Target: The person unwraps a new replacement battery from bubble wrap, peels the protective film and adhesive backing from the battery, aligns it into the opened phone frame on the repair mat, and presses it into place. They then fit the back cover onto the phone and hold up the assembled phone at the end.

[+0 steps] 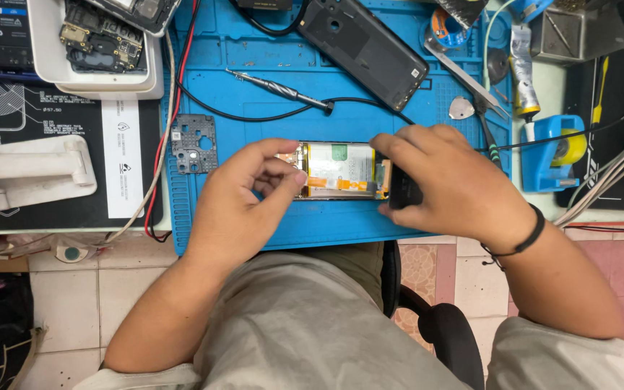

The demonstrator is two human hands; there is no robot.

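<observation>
My left hand [243, 195] pinches the open phone [341, 170] at one end. My right hand [449, 180] grips a black part [402, 191]. I should keep it level and press gently.

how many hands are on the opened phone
2: the left hand at the opened phone's left end, the right hand at its right end holding a small black part.

My right hand [445, 184] covers the three o'clock end of the opened phone [341, 170]; my left hand [243, 195] hides its nine o'clock end. At twelve o'clock, the frame edge cuts the white tray [95, 76]. The small dark piece [402, 189] under my right fingers is mostly hidden.
</observation>
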